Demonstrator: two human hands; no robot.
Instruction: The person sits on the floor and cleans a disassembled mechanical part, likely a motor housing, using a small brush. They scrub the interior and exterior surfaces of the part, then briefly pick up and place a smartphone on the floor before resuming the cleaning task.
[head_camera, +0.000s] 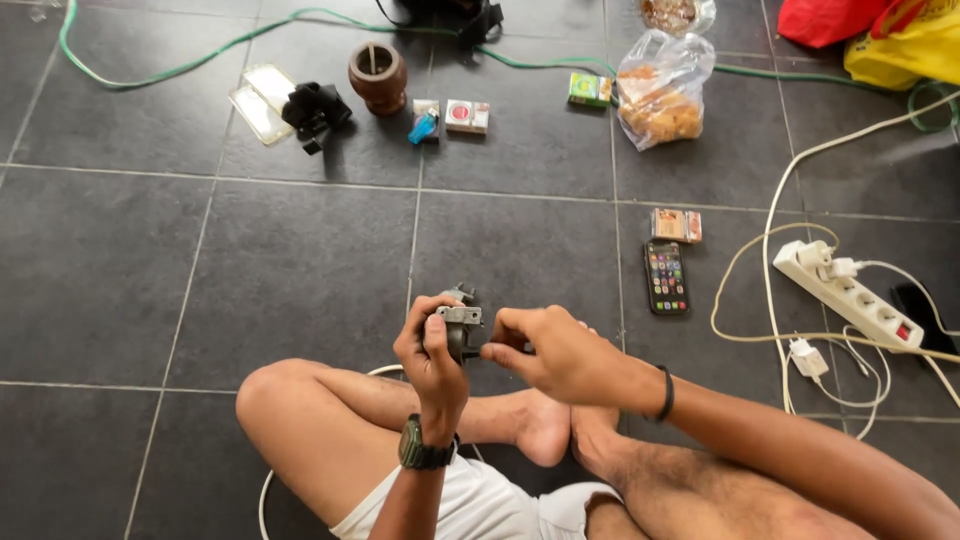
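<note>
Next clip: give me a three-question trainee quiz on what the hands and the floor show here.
1. True or false: both hands are on the small grey metal part.
2. Which lies nearest the phone on the floor? A) the brown pot B) the small orange packet C) the red bag
3. Fill in: the left hand wears a ___ on its wrist; the right hand wears a thin black band.

Key
1. True: the left hand grips it, and the right hand's fingertips touch its side.
2. B, the small orange packet, just above the phone.
3. Watch.
</note>
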